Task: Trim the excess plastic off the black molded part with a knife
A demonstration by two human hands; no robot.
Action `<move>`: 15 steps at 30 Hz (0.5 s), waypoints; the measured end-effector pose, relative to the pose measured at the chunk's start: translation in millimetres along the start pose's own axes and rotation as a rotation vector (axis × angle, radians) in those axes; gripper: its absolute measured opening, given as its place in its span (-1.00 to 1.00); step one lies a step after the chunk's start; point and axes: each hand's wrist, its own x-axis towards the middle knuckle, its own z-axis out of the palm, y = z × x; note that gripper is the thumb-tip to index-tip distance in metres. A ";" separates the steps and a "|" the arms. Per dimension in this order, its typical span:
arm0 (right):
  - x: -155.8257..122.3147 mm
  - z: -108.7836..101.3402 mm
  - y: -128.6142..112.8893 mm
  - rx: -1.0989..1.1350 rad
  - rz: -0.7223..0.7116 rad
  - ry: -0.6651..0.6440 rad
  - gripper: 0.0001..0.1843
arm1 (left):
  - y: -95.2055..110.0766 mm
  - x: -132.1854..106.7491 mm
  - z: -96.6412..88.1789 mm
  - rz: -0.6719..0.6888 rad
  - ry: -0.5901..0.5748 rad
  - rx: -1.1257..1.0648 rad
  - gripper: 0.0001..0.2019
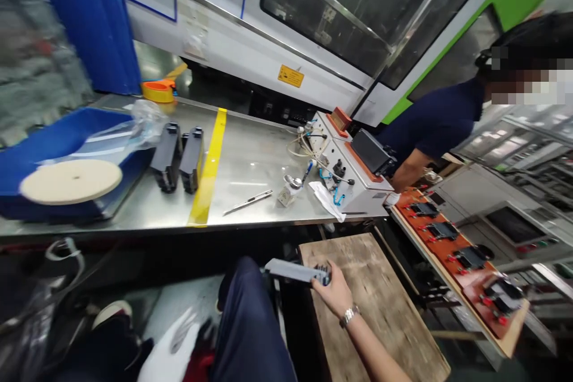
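Below steel table's edge point(250, 225), right hand point(335, 291) fingers pinch grey part point(296, 271) over wooden board point(376, 286).

On the counter point(250, 161), two cases point(179, 157) stand side by side just left of a tape strip point(208, 170), with a tray point(49, 143) farther left holding a disc point(70, 181). Right of the strip lies a knife point(248, 202), then a test box point(353, 170) at the counter's right end. Below and before the counter, the right hand point(333, 292) holds a flat part point(295, 271) over a wooden board point(371, 304).

Steel bench point(250, 161): two black housings point(178, 157), yellow tape stripe point(208, 167), utility knife point(248, 202), blue tray point(54, 143) bearing pale disc point(70, 181).
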 end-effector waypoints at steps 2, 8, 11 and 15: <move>-13.9 16.7 -45.7 -0.043 -0.225 -0.107 -0.13 | 25.3 -11.9 7.2 0.228 -0.030 0.085 -0.43; -65.3 53.8 -171.7 -0.144 -0.806 -0.412 0.06 | 90.4 -44.4 5.6 0.351 -0.050 0.661 -0.61; -58.7 58.9 -208.0 -0.209 -1.049 -0.446 -0.03 | 92.7 -53.5 -19.9 0.136 -0.039 0.430 -0.81; 9.0 62.7 -237.7 -0.224 -1.087 -0.249 -0.52 | 92.6 -71.1 -59.7 -0.023 0.002 -0.113 -0.64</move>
